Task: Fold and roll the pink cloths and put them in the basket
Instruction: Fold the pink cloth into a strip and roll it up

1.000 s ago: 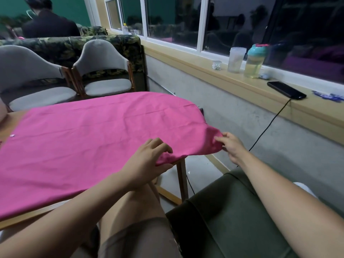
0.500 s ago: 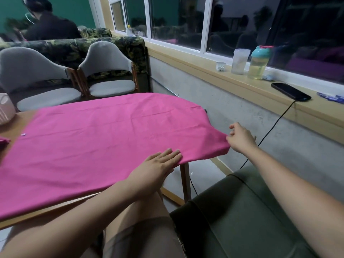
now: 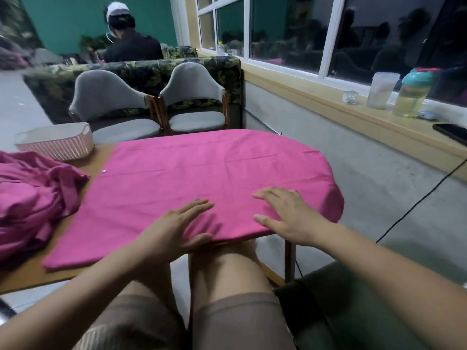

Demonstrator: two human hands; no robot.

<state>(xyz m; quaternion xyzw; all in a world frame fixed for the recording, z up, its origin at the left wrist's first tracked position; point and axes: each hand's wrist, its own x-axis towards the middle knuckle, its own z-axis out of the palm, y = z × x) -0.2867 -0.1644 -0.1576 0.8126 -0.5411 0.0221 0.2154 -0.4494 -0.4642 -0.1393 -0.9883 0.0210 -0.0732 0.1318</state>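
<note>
Pink cloth (image 3: 202, 170) lies under flat, straight-fingered left hand (image 3: 174, 228) and right hand (image 3: 288, 215), basket (image 3: 54, 146) beyond crumpled cloths (image 3: 32, 198).

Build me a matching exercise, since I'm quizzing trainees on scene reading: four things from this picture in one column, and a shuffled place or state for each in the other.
Things
1. basket
2. spread cloth
3. heap of cloths
4. phone

Places or states
A. lying on the window ledge
B. crumpled at the left end of the table
C. flat under the left hand and right hand
D. standing beyond the heap, at the table's far edge

Pairs: 1-D, 2-C, 3-B, 4-A
</note>
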